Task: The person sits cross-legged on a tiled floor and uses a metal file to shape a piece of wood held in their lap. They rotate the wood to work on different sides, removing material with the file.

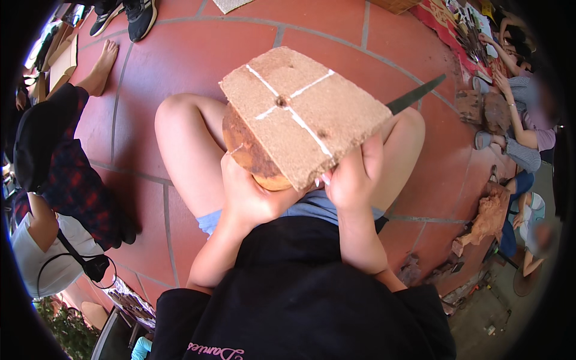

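Note:
A tan particleboard piece (312, 102) with a hole near its middle and white crossed lines is tilted up above my lap. Against its underside sits a rounded, reddish-brown wooden block (247, 144). My left hand (255, 192) is closed round the lower part of this block. Beneath the board's near right edge, my right hand (355, 171) is curled shut. A dark tapered blade that looks like a file (418, 95) juts out past the board's right corner, in line with that hand. The board hides its other end and most of the right-hand grip.
I sit on red floor tiles (192, 48) with my knees bent outward. Other people sit close on both sides, and a shoe (141, 18) rests at the far left. A rough wooden piece (489, 216) stands at the right. Tools lie on a red cloth (444, 27) at the far right.

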Action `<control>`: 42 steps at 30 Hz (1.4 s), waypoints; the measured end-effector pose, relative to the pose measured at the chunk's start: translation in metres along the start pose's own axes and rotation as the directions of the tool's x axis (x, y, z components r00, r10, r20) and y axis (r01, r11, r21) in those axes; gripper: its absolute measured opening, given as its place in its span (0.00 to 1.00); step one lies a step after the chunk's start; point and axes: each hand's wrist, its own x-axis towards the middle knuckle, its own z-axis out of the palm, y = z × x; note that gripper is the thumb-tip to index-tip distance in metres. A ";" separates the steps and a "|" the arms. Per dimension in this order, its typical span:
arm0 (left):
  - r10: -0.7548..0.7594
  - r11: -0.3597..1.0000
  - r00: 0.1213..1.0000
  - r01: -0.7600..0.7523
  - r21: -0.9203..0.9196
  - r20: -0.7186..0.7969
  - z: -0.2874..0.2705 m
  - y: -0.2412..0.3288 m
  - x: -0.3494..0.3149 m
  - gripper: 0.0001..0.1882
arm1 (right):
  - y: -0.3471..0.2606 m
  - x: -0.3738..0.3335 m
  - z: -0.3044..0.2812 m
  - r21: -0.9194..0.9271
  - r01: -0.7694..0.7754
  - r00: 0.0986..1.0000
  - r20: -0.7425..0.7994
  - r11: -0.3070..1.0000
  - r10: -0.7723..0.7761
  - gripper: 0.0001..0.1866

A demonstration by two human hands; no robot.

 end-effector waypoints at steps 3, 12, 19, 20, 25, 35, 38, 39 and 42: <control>-0.069 0.997 0.982 0.061 0.051 0.178 -0.011 -0.007 -0.003 0.31 | 0.000 0.000 0.003 -0.050 0.024 0.998 0.059 0.998 -0.021 0.12; -0.125 0.991 0.989 0.129 -0.043 0.084 -0.005 -0.007 -0.005 0.27 | 0.015 0.002 -0.010 0.067 0.099 0.991 0.085 0.993 -0.104 0.15; -0.137 0.991 0.985 0.137 0.007 0.102 -0.011 -0.010 0.000 0.27 | 0.017 0.009 -0.005 0.043 0.052 0.991 0.124 0.998 -0.057 0.14; -0.156 0.988 0.977 0.157 0.005 0.147 -0.015 -0.019 0.000 0.28 | 0.022 0.011 -0.005 0.062 0.081 0.991 0.103 0.995 -0.087 0.13; -0.267 0.961 0.950 0.275 -0.031 0.161 -0.021 -0.017 -0.005 0.33 | 0.017 0.005 0.000 0.123 0.035 0.992 0.114 0.992 -0.049 0.10; -0.231 0.963 0.951 0.254 -0.091 0.208 -0.037 0.007 -0.004 0.32 | 0.026 0.017 0.005 0.065 0.042 0.989 0.136 0.997 -0.051 0.08; -0.405 0.888 0.858 0.452 -0.089 0.314 -0.049 -0.008 -0.013 0.39 | 0.026 0.015 0.008 0.157 0.014 0.986 0.164 0.987 -0.040 0.07; -0.438 0.871 0.845 0.483 -0.089 0.307 -0.050 -0.007 -0.013 0.38 | 0.024 0.015 0.009 0.182 0.002 0.981 0.192 0.983 -0.038 0.07; -0.464 0.864 0.859 0.493 -0.102 0.216 -0.043 0.009 -0.007 0.36 | 0.023 0.008 0.011 0.213 -0.020 0.971 0.235 0.977 -0.031 0.07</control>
